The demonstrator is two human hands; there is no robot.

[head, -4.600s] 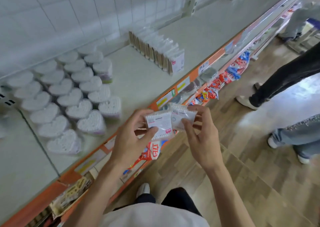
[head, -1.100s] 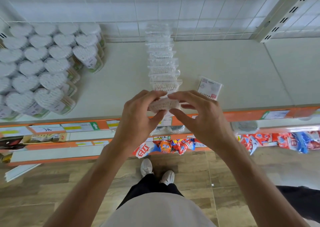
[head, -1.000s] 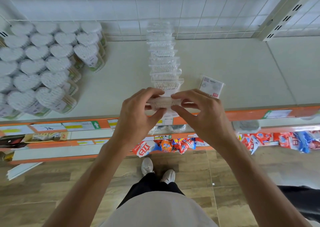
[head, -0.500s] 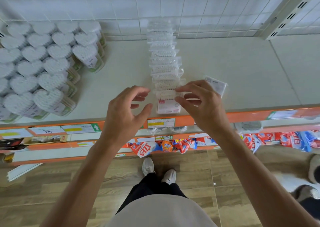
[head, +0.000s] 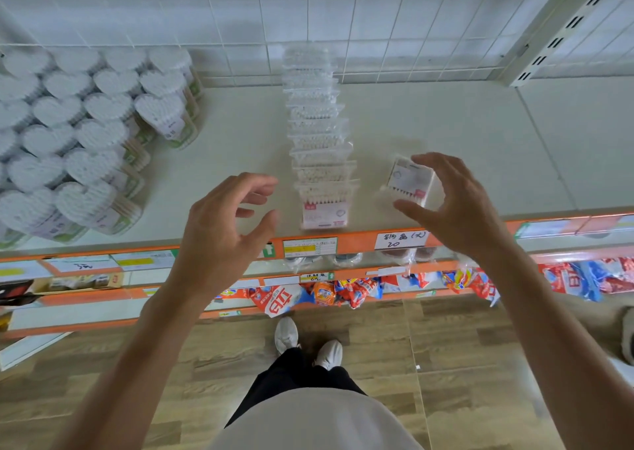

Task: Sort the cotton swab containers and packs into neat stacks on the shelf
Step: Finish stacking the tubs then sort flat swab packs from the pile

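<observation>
A row of clear cotton swab packs (head: pixel 319 133) runs from the back wall to the shelf's front edge, ending in a pink-labelled front pack (head: pixel 324 206). Just right of it is a loose cotton swab pack (head: pixel 408 180), blurred and tilted. My right hand (head: pixel 456 209) curls round this pack, thumb at its lower edge and fingers over its top. Left of the row, my left hand (head: pixel 223 230) hovers with loosely curled fingers and holds nothing. Several heart-shaped swab containers (head: pixel 85 147) stand grouped at the far left of the white shelf (head: pixel 463 133).
An orange price rail (head: pixel 356 240) edges the shelf front. Lower shelves hold red and blue snack packets (head: pixel 343 290). A slotted upright (head: pixel 566 27) stands at the back right. My feet are on the wooden floor, and someone's shoe (head: pixel 627 333) shows at the right edge.
Both hands set a pack at the front of the row and let go. My left hand drew back to the left; my right hand moved right onto the loose pack.
</observation>
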